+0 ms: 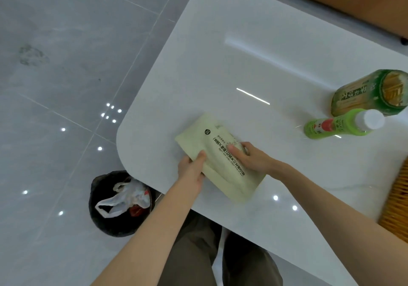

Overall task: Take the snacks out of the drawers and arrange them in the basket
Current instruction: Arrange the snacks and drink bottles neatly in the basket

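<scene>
Pale-green pouch (220, 162) between left hand (191, 171) and right hand (251, 157), thumbs seemingly atop.

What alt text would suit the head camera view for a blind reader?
A person's left hand and right hand hold a pale green snack packet on a white table. A green bottle and wicker basket are at right.

Open room runs across the far desk (242, 31). A bottle (337, 125) and a green packet (368, 93) crowd the right side, near the basket (396, 208).
</scene>
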Motion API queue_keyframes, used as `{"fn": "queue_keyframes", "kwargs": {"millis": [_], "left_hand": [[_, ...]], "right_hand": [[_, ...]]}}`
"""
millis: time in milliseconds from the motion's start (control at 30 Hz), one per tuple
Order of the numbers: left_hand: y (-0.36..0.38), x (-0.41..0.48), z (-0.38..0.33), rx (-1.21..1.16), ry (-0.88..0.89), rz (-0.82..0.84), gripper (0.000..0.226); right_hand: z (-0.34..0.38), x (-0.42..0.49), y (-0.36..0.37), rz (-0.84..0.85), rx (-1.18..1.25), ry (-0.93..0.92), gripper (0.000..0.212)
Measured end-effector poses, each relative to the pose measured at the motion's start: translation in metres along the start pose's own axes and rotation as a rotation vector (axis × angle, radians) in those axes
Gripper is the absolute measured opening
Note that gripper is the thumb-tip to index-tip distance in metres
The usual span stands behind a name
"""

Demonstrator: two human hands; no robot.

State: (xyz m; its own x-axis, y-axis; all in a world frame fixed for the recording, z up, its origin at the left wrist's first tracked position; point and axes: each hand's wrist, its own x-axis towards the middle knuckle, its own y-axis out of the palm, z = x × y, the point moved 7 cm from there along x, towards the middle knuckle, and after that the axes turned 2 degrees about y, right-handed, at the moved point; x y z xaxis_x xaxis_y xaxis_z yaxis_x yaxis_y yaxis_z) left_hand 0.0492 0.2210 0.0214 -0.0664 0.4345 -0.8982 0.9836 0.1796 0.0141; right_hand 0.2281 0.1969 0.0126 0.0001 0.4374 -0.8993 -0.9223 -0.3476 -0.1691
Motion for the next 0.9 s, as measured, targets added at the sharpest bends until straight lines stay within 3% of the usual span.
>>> {"fn": "queue_keyframes", "kwargs": {"millis": [33,100,233,333,467,567,667,800,900], "left_hand": [[0.004,0.001,-0.012,0.081,0.076,-0.005,0.024],[0.018,0.003,-0.032,0.231,0.213,0.016,0.017],[0.037,0.012,-0.036,0.353,0.289,0.091,0.014],[0.034,0.016,-0.019,0.390,0.336,0.032,0.007],[0.035,0.001,0.006,0.381,0.374,-0.064,0.032],[0.038,-0.011,0.010,0.461,0.476,-0.035,0.037],[0.036,-0.008,0.011,0.551,0.552,0.019,0.031],[0.035,-0.007,0.003,0.615,0.625,0.073,0.019],[0.033,-0.018,-0.011,0.649,0.676,0.094,0.014]], "right_hand": [[0.001,-0.005,-0.001,0.037,0.071,-0.011,0.054],[-0.005,-0.009,-0.002,0.027,0.170,-0.026,0.042],[-0.037,0.002,-0.007,-0.314,0.365,0.006,0.039],[-0.051,0.003,-0.003,-0.504,0.461,0.018,0.035],[-0.051,0.003,0.009,-0.623,0.497,-0.026,0.034],[-0.046,0.003,0.013,-0.570,0.539,-0.009,0.040],[-0.048,0.008,0.017,-0.386,0.606,0.047,0.061],[-0.038,0.003,0.025,-0.204,0.642,-0.035,0.089],[-0.027,-0.006,0.025,-0.174,0.638,-0.112,0.092]]}}
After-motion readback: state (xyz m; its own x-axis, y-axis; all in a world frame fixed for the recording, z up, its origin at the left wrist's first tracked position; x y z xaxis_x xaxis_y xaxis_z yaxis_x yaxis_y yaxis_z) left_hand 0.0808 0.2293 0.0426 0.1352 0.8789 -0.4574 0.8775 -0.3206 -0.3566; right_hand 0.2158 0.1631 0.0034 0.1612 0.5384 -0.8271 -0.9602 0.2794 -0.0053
